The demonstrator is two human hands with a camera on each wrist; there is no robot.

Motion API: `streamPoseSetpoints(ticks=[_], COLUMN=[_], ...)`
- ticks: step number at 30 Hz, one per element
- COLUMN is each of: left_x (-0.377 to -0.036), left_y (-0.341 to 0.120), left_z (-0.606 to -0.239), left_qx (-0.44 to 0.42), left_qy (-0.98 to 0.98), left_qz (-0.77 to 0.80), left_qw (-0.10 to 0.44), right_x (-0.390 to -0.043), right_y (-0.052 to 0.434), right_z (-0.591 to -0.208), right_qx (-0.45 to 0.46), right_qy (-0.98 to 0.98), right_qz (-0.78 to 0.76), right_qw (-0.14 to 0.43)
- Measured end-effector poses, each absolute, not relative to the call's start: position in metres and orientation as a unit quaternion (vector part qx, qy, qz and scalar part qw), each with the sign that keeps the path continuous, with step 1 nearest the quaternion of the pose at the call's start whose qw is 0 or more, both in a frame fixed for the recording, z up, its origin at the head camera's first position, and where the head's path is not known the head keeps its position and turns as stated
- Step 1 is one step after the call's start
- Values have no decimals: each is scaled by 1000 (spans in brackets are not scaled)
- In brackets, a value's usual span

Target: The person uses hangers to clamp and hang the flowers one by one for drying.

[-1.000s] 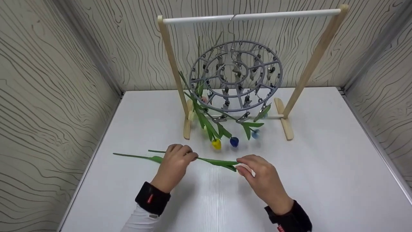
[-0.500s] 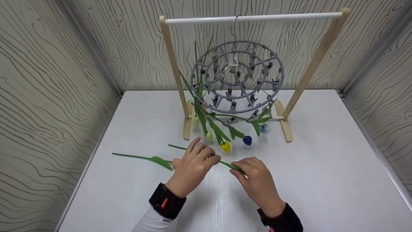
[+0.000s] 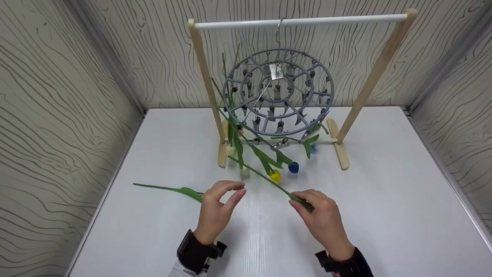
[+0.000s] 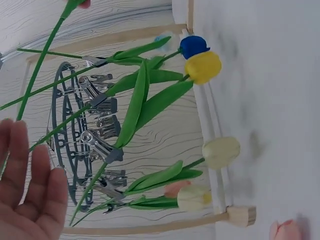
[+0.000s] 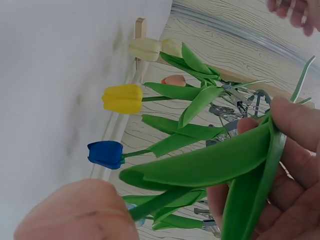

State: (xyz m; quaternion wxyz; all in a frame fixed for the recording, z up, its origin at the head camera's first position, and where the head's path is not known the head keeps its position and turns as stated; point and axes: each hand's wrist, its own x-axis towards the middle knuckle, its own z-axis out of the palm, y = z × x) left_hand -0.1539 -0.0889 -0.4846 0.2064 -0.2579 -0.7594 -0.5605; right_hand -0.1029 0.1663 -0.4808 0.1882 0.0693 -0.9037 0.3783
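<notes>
My right hand point(image 3: 301, 202) pinches an artificial flower stem point(image 3: 261, 177) by its green leaf point(image 5: 225, 160). The stem slants up and left, its free end pointing towards the round grey clip hanger point(image 3: 278, 90). My left hand point(image 3: 236, 190) hovers just left of the stem with thumb and fingers spread, holding nothing; its bare palm point(image 4: 25, 200) shows in the left wrist view. A second green stem point(image 3: 165, 188) lies flat on the white table point(image 3: 384, 192), running under the left hand. Yellow point(image 3: 275, 176), blue point(image 3: 293, 167) and white point(image 3: 245, 172) tulips hang head down from the hanger's clips.
The hanger hangs by a hook from a white rod point(image 3: 326, 19) on a wooden rack point(image 3: 203, 77) at the back of the table. Patterned walls close in the left, back and right sides. A pink bud point(image 4: 285, 231) lies on the table near my left hand.
My left hand has let go of the stem and drawn back. The right hand has swung the stem from level to slanting towards the hanger. The hanger has turned slightly.
</notes>
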Motion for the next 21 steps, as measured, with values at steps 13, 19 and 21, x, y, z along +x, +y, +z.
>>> streamPoseSetpoints(ticks=[13, 19, 21], left_x=[-157, -159, -160], left_y=[-56, -47, -46], left_z=[-471, -461, -458], left_qx=[-200, -208, -212], left_qy=[-630, -615, -613], left_qz=[-750, -760, -761], left_qw=[20, 24, 24], right_x=[-98, -97, -97], right_y=[167, 168, 170], right_z=[-478, -477, -477], right_qx=[62, 68, 82], right_qy=[-885, -882, -878], right_qz=[447, 456, 462], right_qw=[117, 98, 100])
